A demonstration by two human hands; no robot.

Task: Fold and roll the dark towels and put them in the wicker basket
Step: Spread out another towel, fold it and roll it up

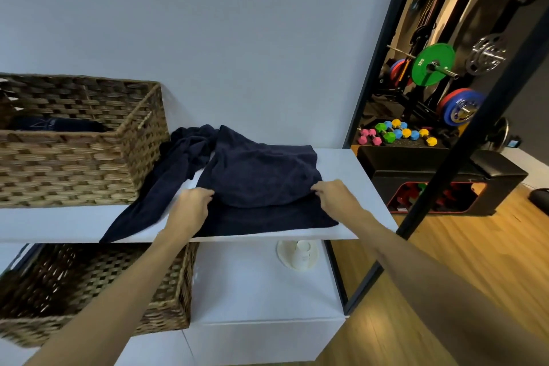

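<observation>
A dark navy towel lies on the white shelf top, its far half lifted and draped back over the near half. My left hand pinches the folded layer's left corner. My right hand pinches its right corner. A second dark towel lies crumpled to the left and trails over the shelf's front edge. The wicker basket stands at the shelf's left end, with a dark rolled towel inside it.
A second wicker basket sits on the lower shelf, beside a white plate with paper cups. A black metal frame post rises at the right. Beyond it are a black bench, weight plates and coloured dumbbells.
</observation>
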